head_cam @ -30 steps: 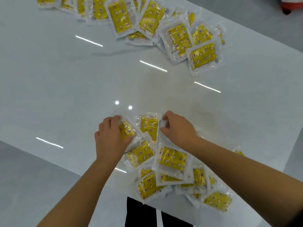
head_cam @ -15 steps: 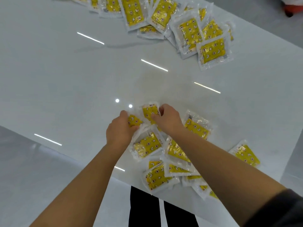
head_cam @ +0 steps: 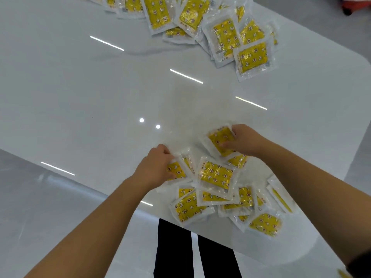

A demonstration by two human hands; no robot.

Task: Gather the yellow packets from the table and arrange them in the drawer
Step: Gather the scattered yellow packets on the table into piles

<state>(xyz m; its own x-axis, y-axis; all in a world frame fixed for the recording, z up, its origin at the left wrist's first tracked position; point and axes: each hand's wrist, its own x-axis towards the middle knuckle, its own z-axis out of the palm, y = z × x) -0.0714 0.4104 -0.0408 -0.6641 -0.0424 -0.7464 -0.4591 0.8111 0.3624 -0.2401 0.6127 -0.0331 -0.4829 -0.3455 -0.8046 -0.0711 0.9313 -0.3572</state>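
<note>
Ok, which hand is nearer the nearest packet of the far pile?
Right. The right hand, pinching a yellow packet, is straight on the near side of the far-pile packet; the left hand, gripping another yellow packet, is further left and nearer the person.

Left hand [head_cam: 156, 167] and right hand [head_cam: 244, 140]: bare. Forearms [head_cam: 104, 215]: bare along their visible length. Right arm: dark sleeve [head_cam: 359, 263] at the lower right corner, blurred, possibly dark grey. Legs: black trousers [head_cam: 172, 247], plain, two separate legs visible.
</note>
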